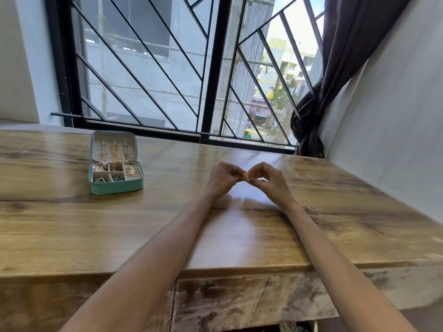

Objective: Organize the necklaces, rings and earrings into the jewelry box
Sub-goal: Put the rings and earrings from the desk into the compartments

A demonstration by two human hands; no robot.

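Two hands pinch a small gold piece above the tabletop.
Left hand (221, 177) and right hand (268, 179) meet fingertip to fingertip around a small gold piece of jewelry (247, 176), over the middle of the wooden tabletop (72, 224). An open teal jewelry box (116, 164) sits well apart, toward the far left edge, with chains in its lid and pieces in its compartments.

A: We record a wooden table (72, 224) with glossy grain, daylight glaring along its middle, and a drawer front (251, 298) below its near edge.

B: Behind it we note a black-framed window (211, 68) with a diagonal grille, buildings outside, a dark curtain (340, 56) knotted at right, and pale walls (395, 116) on both sides.
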